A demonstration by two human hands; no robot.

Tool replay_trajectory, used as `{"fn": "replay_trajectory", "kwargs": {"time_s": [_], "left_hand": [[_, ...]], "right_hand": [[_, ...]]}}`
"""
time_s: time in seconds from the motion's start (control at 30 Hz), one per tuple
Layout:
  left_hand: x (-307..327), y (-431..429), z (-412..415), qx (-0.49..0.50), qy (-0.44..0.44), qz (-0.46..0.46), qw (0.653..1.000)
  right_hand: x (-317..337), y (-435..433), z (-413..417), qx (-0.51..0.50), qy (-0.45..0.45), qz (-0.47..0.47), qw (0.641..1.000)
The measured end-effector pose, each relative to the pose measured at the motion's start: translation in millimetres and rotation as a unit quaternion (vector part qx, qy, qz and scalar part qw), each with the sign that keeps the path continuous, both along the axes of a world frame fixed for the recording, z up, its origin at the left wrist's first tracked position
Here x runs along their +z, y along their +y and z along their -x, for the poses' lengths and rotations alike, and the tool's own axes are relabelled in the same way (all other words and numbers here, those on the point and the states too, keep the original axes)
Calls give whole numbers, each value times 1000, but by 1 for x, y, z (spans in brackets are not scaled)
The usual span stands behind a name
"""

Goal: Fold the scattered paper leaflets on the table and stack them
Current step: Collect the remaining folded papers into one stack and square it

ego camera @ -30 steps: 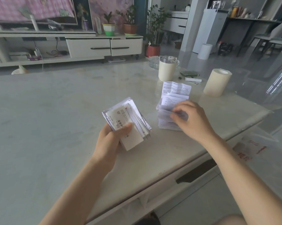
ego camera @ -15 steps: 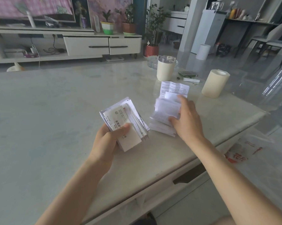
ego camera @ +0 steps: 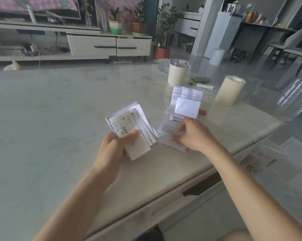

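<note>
The pale desk (ego camera: 51, 119) fills most of the frame, its near edge running diagonally down from the right side to the bottom centre. Both my forearms reach in from the bottom.

My left hand (ego camera: 115, 148), just left of centre, is closed around a stack of folded leaflets (ego camera: 129, 126). My thumb lies across the printed top sheet and my fingers curl round behind. The stack is held just above the desk, tilted, with its edges fanned out to the right.

My right hand (ego camera: 193, 134), right of centre, rests on the loose leaflets (ego camera: 186, 101) lying on the desk just beside the stack. Its fingers are curled down and, with the thumb, pinch the nearest sheet of that pile, though the fingertips are blurred. Further up the pile, a blank white sheet overlaps a creased printed one that is partly unfolded.

Towards the upper right, a cream roll (ego camera: 230, 91) stands upright on the desk. A lidded cup (ego camera: 177, 73) of the same cream colour stands to its left, above the loose leaflets. Between the two lie a green packet (ego camera: 201, 79) and a white tube (ego camera: 205, 86). A small red thing (ego camera: 202, 111) lies at the pile's right edge.
</note>
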State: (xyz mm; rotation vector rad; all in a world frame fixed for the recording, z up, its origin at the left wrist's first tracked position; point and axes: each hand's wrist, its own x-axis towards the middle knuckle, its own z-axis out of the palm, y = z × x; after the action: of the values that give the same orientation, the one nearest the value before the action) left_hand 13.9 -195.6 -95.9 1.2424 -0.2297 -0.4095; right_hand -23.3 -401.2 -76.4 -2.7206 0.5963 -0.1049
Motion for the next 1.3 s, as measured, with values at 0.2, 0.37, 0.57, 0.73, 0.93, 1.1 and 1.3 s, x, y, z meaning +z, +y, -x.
{"fn": "replay_trajectory", "kwargs": {"time_s": [0.2,0.37,0.57,0.73,0.93,1.1,1.3], "left_hand": [[-1,1,-1,0,1,0,1000],[-1,2,-1,5,4,5,1000],[0,2,-1,-1,-6,2,1000],[-1,3,0,9,2,3,1000],[-3,2,-1,8,0,-1,1000],[-4,2,-1,6,-3,3,1000],[-4,2,-1,30,-15,14,999]], "right_hand": [[12,-3,-3,1,99,41,994],[-9,13,0,17,173,73,982],[-5,9,6,-1,22,106,994],[-6,-3,5,-15,-110,-56,992],[-6,-10,5,-58,-265,-70,960],[29,44,18,15,-349,-492,798],[-1,109,9,42,-273,-254,927]]}}
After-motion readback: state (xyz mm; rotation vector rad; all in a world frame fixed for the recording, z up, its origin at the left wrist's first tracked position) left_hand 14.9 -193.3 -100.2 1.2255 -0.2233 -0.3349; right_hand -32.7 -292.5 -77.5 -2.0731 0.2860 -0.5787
